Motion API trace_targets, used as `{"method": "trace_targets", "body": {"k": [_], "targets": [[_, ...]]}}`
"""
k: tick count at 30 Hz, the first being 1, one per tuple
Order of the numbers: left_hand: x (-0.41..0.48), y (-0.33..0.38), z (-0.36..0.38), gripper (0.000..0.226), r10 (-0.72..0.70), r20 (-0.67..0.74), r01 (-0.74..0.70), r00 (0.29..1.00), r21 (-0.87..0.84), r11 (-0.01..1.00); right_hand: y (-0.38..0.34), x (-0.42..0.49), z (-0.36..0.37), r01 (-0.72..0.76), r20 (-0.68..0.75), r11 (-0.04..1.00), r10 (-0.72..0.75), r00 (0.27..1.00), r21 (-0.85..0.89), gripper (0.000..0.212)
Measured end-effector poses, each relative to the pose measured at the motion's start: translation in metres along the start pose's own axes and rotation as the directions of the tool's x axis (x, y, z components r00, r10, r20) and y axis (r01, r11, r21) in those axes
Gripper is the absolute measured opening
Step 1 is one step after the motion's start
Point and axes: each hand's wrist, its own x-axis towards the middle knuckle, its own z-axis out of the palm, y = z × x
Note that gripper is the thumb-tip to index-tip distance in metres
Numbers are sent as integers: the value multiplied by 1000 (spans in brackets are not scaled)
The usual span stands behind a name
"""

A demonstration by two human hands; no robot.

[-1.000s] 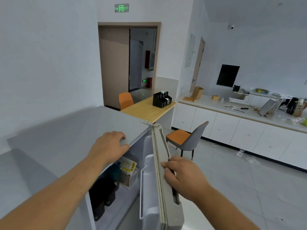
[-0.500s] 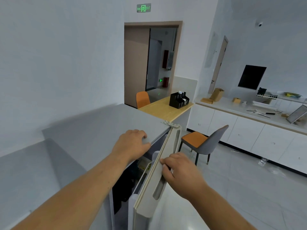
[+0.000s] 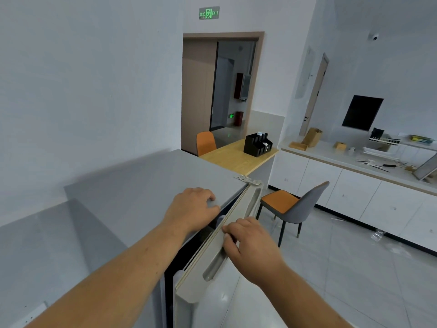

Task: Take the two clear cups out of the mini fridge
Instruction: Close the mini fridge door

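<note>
Door's swinging almost shut now, it was wide open a second ago

Right hand (image 3: 250,247) is curling its fingers over the top edge of the door (image 3: 212,263) and easing it in. Left hand (image 3: 191,209) is gripping the front lip of the fridge (image 3: 142,185). Only a dark sliver is showing inside, so I'm not seeing the cups anywhere. Guessing it's wrap-up.

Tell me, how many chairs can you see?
2. One orange chair behind the wooden table; one grey chair with an orange seat beside the white cabinets. Others may be hidden.
</note>
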Motion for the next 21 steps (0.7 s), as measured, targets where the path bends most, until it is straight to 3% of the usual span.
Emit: {"method": "trace_targets", "body": {"k": [21], "targets": [[1,-4,0,40,11,-4,-11,1000,-68,998,-10,19,18,-5,0,1000,5,1000,3,27]]}}
